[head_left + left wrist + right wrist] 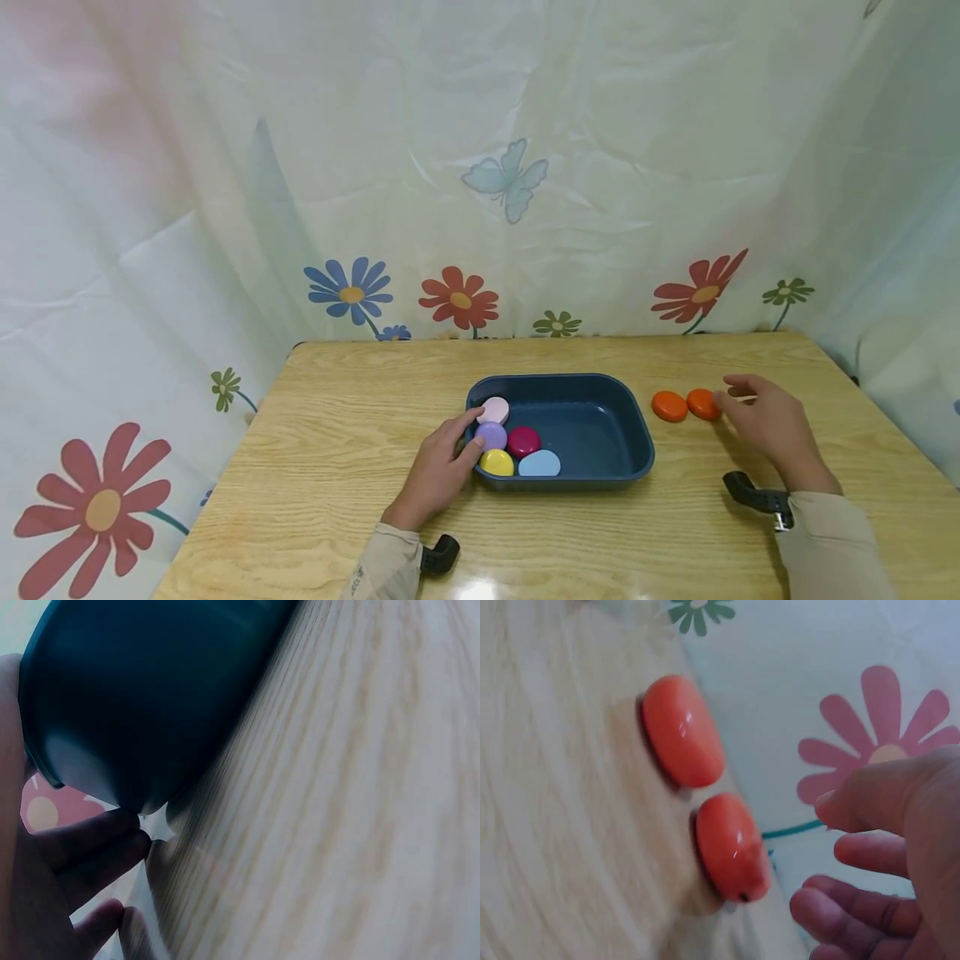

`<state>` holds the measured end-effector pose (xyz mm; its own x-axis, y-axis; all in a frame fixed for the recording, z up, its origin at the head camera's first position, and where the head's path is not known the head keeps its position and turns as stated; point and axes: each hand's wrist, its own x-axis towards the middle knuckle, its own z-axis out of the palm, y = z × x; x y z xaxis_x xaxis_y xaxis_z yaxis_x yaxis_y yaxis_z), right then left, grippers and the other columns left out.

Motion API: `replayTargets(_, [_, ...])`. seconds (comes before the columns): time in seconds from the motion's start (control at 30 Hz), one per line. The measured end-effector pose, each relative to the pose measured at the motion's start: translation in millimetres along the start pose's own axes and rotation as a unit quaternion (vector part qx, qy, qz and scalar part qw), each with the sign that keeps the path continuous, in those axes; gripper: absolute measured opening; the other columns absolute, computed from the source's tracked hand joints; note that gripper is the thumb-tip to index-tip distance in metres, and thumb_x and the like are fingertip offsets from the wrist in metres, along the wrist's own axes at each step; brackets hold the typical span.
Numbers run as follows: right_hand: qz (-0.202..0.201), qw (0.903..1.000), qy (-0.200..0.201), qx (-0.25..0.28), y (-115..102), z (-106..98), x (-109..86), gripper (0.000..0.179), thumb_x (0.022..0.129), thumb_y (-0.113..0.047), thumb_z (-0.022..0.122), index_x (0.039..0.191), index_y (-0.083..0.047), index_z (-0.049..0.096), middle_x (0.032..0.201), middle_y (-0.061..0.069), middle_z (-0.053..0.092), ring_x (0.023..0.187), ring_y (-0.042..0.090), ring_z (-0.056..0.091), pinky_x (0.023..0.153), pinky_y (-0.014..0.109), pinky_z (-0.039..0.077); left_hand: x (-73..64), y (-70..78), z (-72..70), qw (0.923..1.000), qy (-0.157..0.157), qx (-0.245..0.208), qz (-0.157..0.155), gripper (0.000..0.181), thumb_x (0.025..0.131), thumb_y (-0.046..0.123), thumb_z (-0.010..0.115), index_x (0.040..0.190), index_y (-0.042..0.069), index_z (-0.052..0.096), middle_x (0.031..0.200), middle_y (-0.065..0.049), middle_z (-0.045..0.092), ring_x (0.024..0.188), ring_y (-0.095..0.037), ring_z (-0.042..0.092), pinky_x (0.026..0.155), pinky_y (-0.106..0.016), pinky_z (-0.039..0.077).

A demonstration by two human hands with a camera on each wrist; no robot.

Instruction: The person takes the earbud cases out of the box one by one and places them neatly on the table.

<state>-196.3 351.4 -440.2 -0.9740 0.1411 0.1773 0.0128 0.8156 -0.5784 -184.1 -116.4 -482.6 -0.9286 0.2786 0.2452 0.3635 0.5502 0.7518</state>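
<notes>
A dark blue rectangular tray [600, 482] sits on the table. My left hand [441, 467] holds its left end, thumb over the rim; in the left wrist view the fingers [105, 851] lie against the outer wall. Rounded discs lie at the tray's left: pale pink [494, 410], purple [491, 436], yellow [497, 462], magenta [523, 442] and light blue [540, 463]. Right of the tray, two glossy orange discs [669, 406] rest side by side. My right hand [768, 421] hovers by the right-hand orange disc [733, 851], fingers loosely bent and apart from it in the right wrist view.
The wooden table [330, 467] ends at the back against a flower-printed curtain [585, 250], which also hangs at both sides. Black camera mounts [756, 496] stick out from both wrists.
</notes>
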Motion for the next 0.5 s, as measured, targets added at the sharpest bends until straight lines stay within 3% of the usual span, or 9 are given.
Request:
replayTargets(0.2, [-0.007, 0.9991, -0.012, 0.039, -12.1, 4.7, 1.2, 0.057, 0.104, -0.039, 0.052, 0.136, 0.008, 0.053, 0.122, 0.031, 0.058, 0.107, 0.046, 0.054, 0.077, 0.048, 0.049, -0.5, -1.9, 1.1, 1.0000, 0.000, 0.005, 0.000, 0.047, 0.103, 0.045, 0.052, 0.147, 0.032, 0.050, 0.138, 0.002, 0.058, 0.129, -0.018, 0.052, 0.108, -0.046, 0.041])
replayTargets(0.5, [-0.054, 0.9934, -0.032, 0.096, -38.2, 9.8, 5.2, 0.053, 0.102, -0.040, 0.057, 0.136, 0.000, 0.058, 0.122, 0.024, 0.062, 0.111, 0.038, 0.056, 0.075, 0.017, 0.046, -0.2, -1.2, 1.1, 1.0000, -0.001, 0.002, 0.000, 0.047, 0.103, 0.046, 0.051, 0.148, 0.032, 0.050, 0.137, 0.002, 0.058, 0.128, -0.018, 0.052, 0.108, -0.047, 0.042])
